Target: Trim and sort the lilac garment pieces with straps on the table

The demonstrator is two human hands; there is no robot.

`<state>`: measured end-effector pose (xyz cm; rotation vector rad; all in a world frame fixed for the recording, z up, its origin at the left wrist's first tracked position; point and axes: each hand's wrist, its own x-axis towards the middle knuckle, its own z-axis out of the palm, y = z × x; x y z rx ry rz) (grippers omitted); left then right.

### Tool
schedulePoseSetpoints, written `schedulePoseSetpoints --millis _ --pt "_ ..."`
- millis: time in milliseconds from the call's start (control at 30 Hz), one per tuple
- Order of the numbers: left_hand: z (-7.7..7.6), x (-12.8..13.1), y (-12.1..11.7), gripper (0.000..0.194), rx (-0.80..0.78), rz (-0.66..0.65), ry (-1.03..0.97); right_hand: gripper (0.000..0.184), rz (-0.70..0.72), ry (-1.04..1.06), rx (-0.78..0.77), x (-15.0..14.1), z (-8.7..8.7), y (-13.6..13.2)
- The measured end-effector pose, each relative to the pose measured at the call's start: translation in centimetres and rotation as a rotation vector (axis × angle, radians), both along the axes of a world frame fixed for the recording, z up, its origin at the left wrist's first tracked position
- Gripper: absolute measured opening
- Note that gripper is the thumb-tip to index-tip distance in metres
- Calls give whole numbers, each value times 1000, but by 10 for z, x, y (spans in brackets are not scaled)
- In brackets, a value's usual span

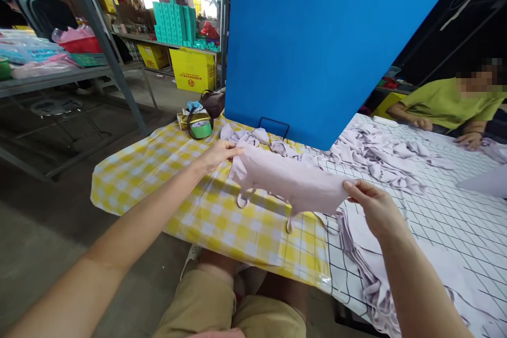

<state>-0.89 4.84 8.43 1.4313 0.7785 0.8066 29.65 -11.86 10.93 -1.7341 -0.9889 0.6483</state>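
Fingertips close narrowly on cloth at both ends: from my remote post I see the left hand (216,157) pinch one end, and the right hand (378,206) the other, of a pale lilac, oblong fabric piece with thin looped straps (295,179). It is stretched between them, seemingly just above the yellow-and-white checked plastic tablecloth (134,179). With the piece as my clock's centre, its long axis runs from between nine and ten down to between three and four; the straps hang toward six and seven.

At four o'clock, near the right hand, a layered stack of flat lilac fabric pieces (354,243) lies on the white, dark-gridded table cover (447,227); I judge those finished with. Between two and three, a crumpled lilac fabric heap (380,153) looks like the share left (how many pieces, I cannot count). The held one seems midway: spread out, not laid down.

Farther out, a roll of green tape (201,130) sits at ten, a big flat blue panel (317,37) rises at twelve, and a co-worker in a yellow-green top (446,103) is at two.
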Motion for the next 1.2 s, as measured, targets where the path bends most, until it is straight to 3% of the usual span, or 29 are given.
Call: schedulePoseSetpoints --millis 267,433,533,600,700,833,967,1067,1200 --pt "36 10 24 30 389 143 166 25 -27 21 80 9 35 29" --pt "49 15 39 29 558 222 109 24 -18 -28 142 12 50 42" --pt "55 10 29 24 673 286 120 28 20 -76 187 10 51 33" --pt "51 -1 10 21 727 292 183 32 47 -162 181 7 44 15" --pt "23 -27 -31 21 693 159 237 35 150 -246 39 1 17 -24" --pt "-43 -58 -89 20 571 -115 342 30 383 -172 -129 -9 -42 -80" --pt "-99 -75 -130 25 510 -231 512 24 487 -132 -246 -18 -97 -122" --pt "-118 -82 -143 36 592 -261 563 24 528 -198 -248 -22 -118 -142" --pt "-123 -86 -144 40 900 -278 520 23 555 -374 -176 -24 -125 -152"
